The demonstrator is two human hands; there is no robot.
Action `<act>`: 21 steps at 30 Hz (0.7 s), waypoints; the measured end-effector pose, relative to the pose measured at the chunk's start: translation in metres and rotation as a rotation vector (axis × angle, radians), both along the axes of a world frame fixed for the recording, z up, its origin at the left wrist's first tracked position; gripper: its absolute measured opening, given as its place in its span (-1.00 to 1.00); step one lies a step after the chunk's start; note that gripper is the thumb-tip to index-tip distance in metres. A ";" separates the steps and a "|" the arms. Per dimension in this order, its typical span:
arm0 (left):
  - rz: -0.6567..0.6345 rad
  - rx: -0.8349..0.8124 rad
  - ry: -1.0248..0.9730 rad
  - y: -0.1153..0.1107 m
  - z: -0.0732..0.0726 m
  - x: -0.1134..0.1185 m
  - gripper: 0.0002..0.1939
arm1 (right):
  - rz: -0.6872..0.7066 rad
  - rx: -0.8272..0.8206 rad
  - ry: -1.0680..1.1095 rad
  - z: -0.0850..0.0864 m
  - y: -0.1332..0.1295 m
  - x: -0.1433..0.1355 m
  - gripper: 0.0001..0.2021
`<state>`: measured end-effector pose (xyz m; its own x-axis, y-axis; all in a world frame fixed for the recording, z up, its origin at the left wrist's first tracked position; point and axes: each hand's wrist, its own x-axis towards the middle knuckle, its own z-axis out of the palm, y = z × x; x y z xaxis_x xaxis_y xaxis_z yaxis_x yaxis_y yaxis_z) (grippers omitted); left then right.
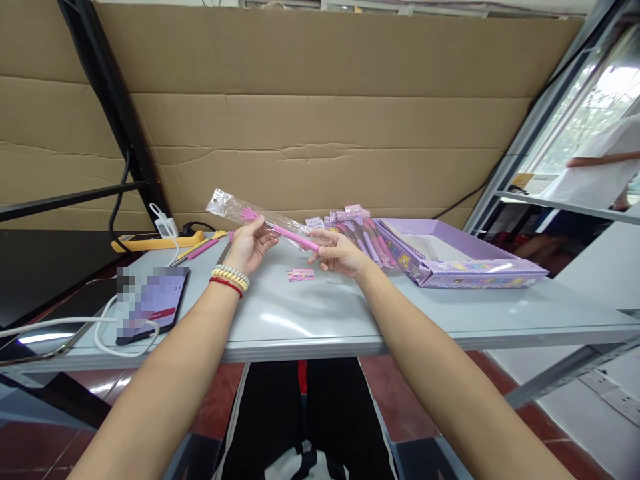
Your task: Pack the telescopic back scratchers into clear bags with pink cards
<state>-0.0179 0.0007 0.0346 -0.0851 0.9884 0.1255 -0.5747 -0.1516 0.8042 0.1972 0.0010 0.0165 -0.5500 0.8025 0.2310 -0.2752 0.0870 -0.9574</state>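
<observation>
A pink pen (295, 238) with a hand-shaped top lies inside a clear plastic sleeve (227, 205), held tilted above the table. My left hand (250, 245) pinches the sleeve near the pen's top end. At the lower end, my right hand (337, 252) grips the pen between thumb and fingers. Small pink printed cards (301, 275) lie on the table below. Behind my right hand is a pile of wrapped pink and purple pens (367, 237), beside an open purple box (475, 272).
A phone (167, 300) and a white cable (105, 333) lie at the left of the table (300, 327). Loose pens (203, 249) and a yellow object (155, 244) sit behind them. Cardboard (320, 120) stands behind the table. A person in a white shirt (600, 167) is at the far right.
</observation>
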 end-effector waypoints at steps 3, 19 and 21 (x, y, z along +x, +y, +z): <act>-0.054 0.029 0.040 -0.002 -0.002 0.004 -0.84 | 0.004 0.023 -0.027 0.000 -0.001 -0.003 -0.49; -0.168 -0.016 0.189 -0.004 -0.008 0.014 -0.79 | -0.238 0.180 -0.247 -0.005 -0.003 -0.012 -0.62; -0.189 -0.034 0.229 -0.006 -0.007 0.015 -0.79 | -0.235 0.192 -0.268 -0.006 -0.003 -0.014 -0.61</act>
<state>-0.0024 -0.0050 0.0274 0.1278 0.9880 0.0869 -0.3931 -0.0300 0.9190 0.1835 -0.0022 0.0105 -0.4176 0.8701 0.2619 0.0310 0.3017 -0.9529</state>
